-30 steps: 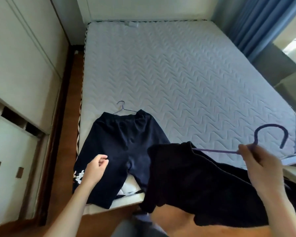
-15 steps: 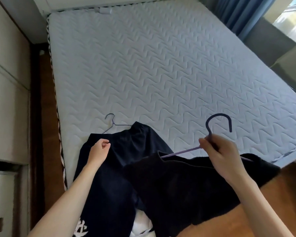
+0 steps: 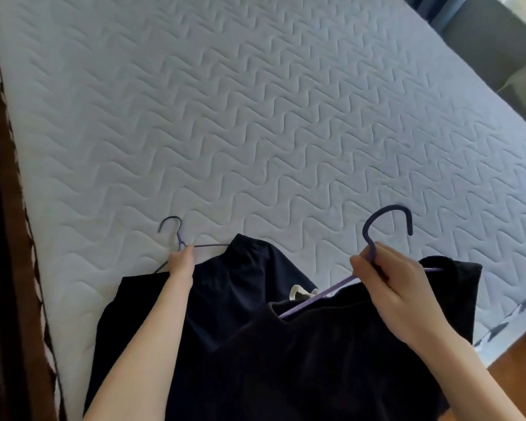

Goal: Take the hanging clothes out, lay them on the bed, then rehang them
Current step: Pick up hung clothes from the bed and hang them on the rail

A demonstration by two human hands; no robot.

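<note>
Overhead, a bed (image 3: 255,117) with a pale quilted mattress in a wavy stitch pattern is seen filling most of the view, edged by a strip of brown wooden floor (image 3: 9,268) on the left. Two dark garments are seen at its near edge. Navy shorts (image 3: 225,293) are laid flat on the mattress, waistband pointing up the bed, with a thin wire hanger (image 3: 176,235) threaded through them and its hook resting on the quilting. A black garment (image 3: 331,354) is held up on a thicker purple hanger (image 3: 386,226), overlapping the right side of the shorts, and a small white drawstring (image 3: 298,291) is glimpsed between the two. The left hand (image 3: 181,262) is placed at the neck of the wire hanger, fingers curled down against it; whether it is actually gripped cannot be told. The right hand (image 3: 389,287) is closed firmly around the stem of the purple hanger just below its hook, which is kept raised above the mattress.
</note>
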